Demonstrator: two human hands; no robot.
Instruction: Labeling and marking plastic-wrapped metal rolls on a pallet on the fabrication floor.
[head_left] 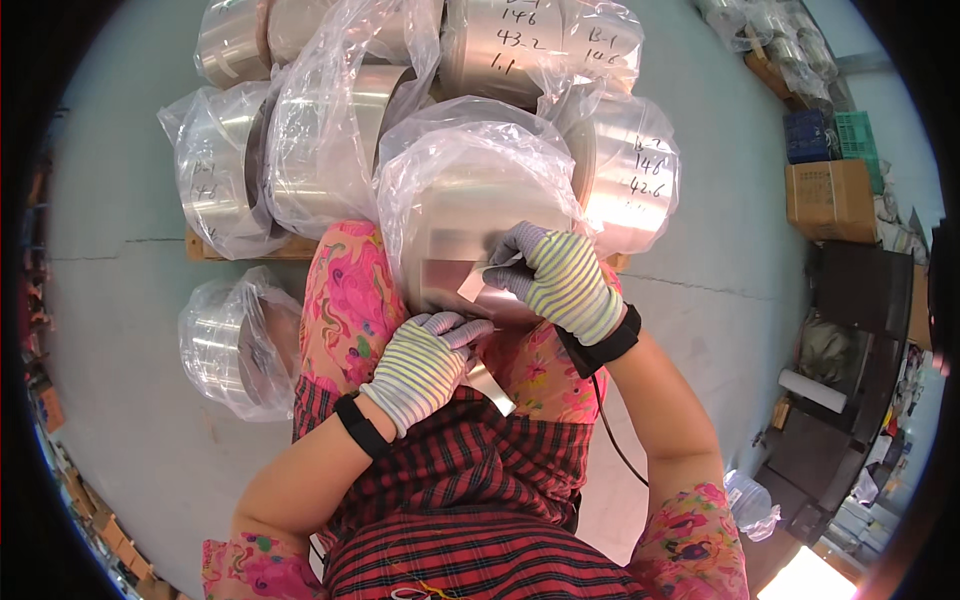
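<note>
A wide coil of silvery metal strip [470, 210], loosely covered in clear plastic [475, 130], stands close in front of my lap. My right hand [565, 285], in a striped knit glove with grey fingers, is closed in a pinch on a small pale piece of tape [471, 287] against the coil's near face. My left hand [425, 365], gloved alike, is at the coil's lower left edge, its fingers bent over. A short, shiny loose end of metal strip [492, 388] comes out from beside that hand and lies over my lap; the fingers' undersides are hidden.
Several plastic-wrapped coils [330, 140] stand beyond on a wooden pallet [285, 248]. Another wrapped coil [235, 345] sits on the floor at left. At right are a cardboard box [830, 200], a green crate [856, 140] and a large clear bottle [748, 492]. A black cable [617, 445] hangs by my right forearm.
</note>
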